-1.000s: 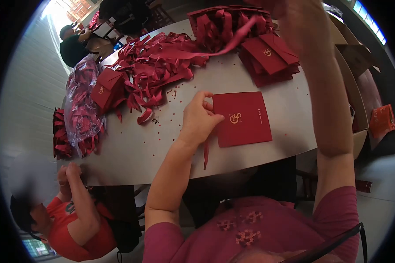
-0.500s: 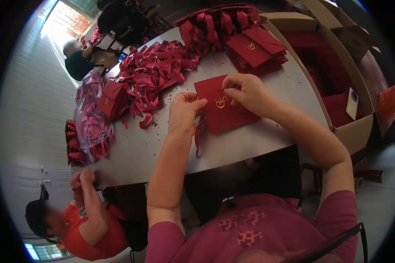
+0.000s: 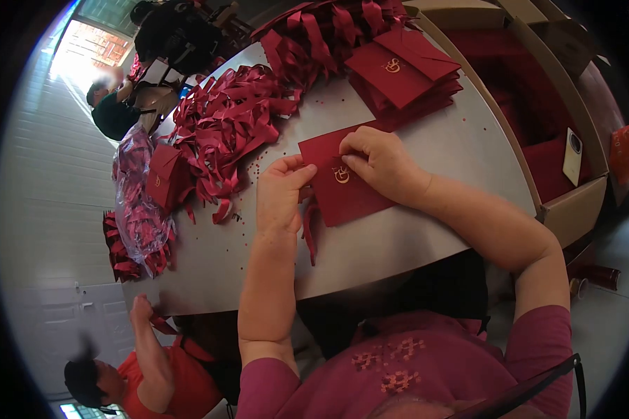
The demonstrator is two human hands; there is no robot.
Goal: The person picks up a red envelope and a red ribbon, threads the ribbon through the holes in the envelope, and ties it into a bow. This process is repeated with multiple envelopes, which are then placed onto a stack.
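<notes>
A flat dark-red paper bag [image 3: 349, 202] with a gold emblem lies on the table in front of me. My left hand [image 3: 279, 192] pinches its left edge, thumb on top and fingers partly underneath. From that side a short red ribbon [image 3: 310, 241] hangs down onto the table. Over the upper part of the bag, my right hand [image 3: 384, 167] is closed in a pinch just above the emblem. Whatever lies between those fingertips is too small or hidden to make out.
Behind the bag is a stack of red bags [image 3: 402, 73]. Loose red ribbons [image 3: 223, 126] are heaped to its left, near a plastic-wrapped bundle [image 3: 136, 195]. At right, a cardboard box [image 3: 573, 206] holds a phone [image 3: 572, 157]. A person in red [image 3: 154, 377] sits at left.
My right hand has come down closer to the bag's surface, and the thin red piece at its fingertips no longer shows. The camera view has shifted slightly. The person in red has moved their arms.
</notes>
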